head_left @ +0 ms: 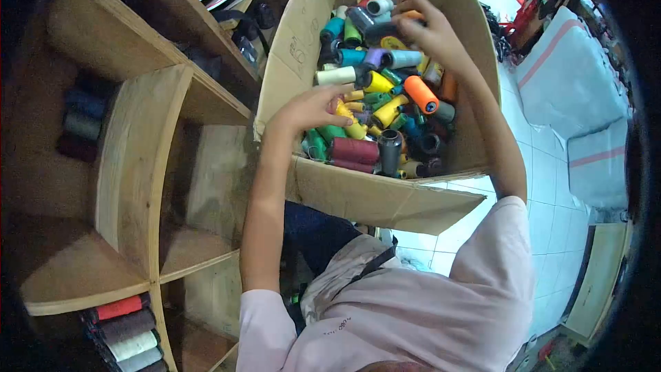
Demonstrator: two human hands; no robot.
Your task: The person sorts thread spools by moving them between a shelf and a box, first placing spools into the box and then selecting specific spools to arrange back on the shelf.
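Note:
Inside an open cardboard box (286, 62) lie many thread spools of different colours. My left hand (318, 109) reaches over the box's left side, with its fingers apart around a yellow spool (354, 124); whether it bears any weight I cannot tell. Near the far right part of the box my right hand (428, 27) hovers with spread fingers, slightly blurred, above dark and yellow spools. An orange spool (421, 94) lies between the hands, toward the right. Maroon spools (354, 151) and a black cone (390, 151) sit near the front edge.
Wooden shelving (155, 165) stands on the left, with dark spools in one compartment and a row of red, dark, cream and grey spools (134, 346) lower down. White wrapped packages (575, 76) rest on the tiled floor (544, 234) at right. A box flap (392, 200) hangs toward me.

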